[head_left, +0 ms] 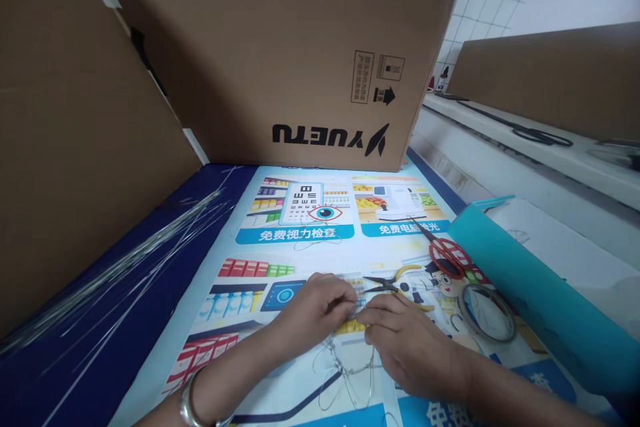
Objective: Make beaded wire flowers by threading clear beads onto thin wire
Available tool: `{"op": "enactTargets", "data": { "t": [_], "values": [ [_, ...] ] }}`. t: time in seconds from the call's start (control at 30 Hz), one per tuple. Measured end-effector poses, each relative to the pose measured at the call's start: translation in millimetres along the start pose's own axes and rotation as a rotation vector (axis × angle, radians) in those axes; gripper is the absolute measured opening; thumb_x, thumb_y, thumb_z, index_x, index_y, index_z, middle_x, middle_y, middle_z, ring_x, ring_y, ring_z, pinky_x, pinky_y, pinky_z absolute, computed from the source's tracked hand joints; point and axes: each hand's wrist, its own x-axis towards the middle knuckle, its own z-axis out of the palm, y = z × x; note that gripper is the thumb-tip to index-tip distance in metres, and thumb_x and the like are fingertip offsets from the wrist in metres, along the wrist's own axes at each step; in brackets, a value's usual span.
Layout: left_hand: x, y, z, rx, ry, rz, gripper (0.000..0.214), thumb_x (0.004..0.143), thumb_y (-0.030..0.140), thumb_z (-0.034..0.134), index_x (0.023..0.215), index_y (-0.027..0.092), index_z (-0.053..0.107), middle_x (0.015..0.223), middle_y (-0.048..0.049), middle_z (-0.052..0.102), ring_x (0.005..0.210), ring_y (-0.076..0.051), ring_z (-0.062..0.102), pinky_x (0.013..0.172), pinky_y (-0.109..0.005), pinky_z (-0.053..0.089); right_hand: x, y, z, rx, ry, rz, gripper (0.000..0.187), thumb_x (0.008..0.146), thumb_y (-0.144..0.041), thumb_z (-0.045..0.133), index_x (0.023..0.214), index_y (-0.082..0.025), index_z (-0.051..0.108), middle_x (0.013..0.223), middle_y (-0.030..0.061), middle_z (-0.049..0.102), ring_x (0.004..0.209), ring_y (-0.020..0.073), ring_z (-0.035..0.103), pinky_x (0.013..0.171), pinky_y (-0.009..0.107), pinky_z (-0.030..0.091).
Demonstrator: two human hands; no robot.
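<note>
My left hand [320, 307] is closed in a pinch over the printed sheet, a silver band on its wrist. Facing it, my right hand [410, 340] is also closed, fingertips a short gap away. Both pinch a thin, bent wire [350, 371], whose twisted loops hang below the fingers; the exact grip points are too small to make out. Just beyond my right hand lie pliers [384, 283] with yellow handles, their jaws apart. Red-handled scissors [447, 257] rest farther right, above a roll of tape [511, 320].
Long thin wires [145, 260] lie on the dark blue surface at left. Another faint wire loop [311, 245] is on the printed sheet [225, 250]. Large cardboard panels [240, 60] stand behind and left. A teal folder-like case [540, 293] edges the right, below a white ledge [480, 117].
</note>
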Motion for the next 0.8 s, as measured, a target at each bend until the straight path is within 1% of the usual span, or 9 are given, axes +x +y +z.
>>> {"op": "enactTargets", "data": {
  "t": [0.07,0.13,0.27,0.6,0.8],
  "values": [
    [0.1,-0.9,-0.2,0.006,-0.014,0.032,0.017,0.083,0.013,0.052,0.085,0.023,0.065,0.081,0.0012,0.067,0.080,-0.016,0.057,0.079,-0.029,0.038,0.3,0.8,1.0,0.013,0.011,-0.009,0.018,0.078,-0.010,0.048,0.090,-0.019,0.058,0.121,0.0033,0.057,0.109,0.0192,0.043,0.094,0.036,0.034],
    [0.4,-1.8,-0.2,0.018,-0.025,0.047,0.016,0.084,0.014,0.053,0.084,0.023,0.066,0.079,0.0009,0.067,0.080,-0.016,0.057,0.078,-0.029,0.037,0.1,1.4,2.0,0.025,0.025,-0.017,0.018,0.079,-0.009,0.047,0.090,-0.018,0.057,0.123,0.0041,0.056,0.109,0.0196,0.043,0.095,0.036,0.034],
    [0.5,-1.7,-0.6,0.012,-0.009,0.025,0.015,0.083,0.013,0.055,0.076,0.021,0.064,0.075,0.0018,0.065,0.078,-0.015,0.056,0.076,-0.027,0.037,-1.4,2.6,3.1,0.061,0.043,-0.037,0.020,0.078,-0.008,0.047,0.092,-0.018,0.057,0.121,0.0041,0.057,0.109,0.0197,0.044,0.096,0.036,0.034],
    [1.1,2.3,-1.3,0.019,0.002,0.009,0.015,0.084,0.011,0.053,0.075,0.020,0.062,0.075,0.0021,0.062,0.077,-0.015,0.054,0.073,-0.026,0.036,-0.4,5.0,5.5,0.145,0.129,-0.065,0.019,0.077,-0.005,0.047,0.088,-0.018,0.056,0.111,0.0039,0.060,0.104,0.0192,0.047,0.093,0.035,0.037],
    [0.4,2.7,3.5,0.028,0.019,0.033,0.013,0.082,0.010,0.055,0.076,0.020,0.060,0.075,0.0032,0.062,0.077,-0.014,0.054,0.074,-0.026,0.035,-0.8,7.1,8.6,0.151,0.139,-0.081,0.020,0.077,-0.004,0.048,0.090,-0.017,0.056,0.113,0.0053,0.059,0.103,0.0187,0.047,0.093,0.035,0.036]
  ]
}}
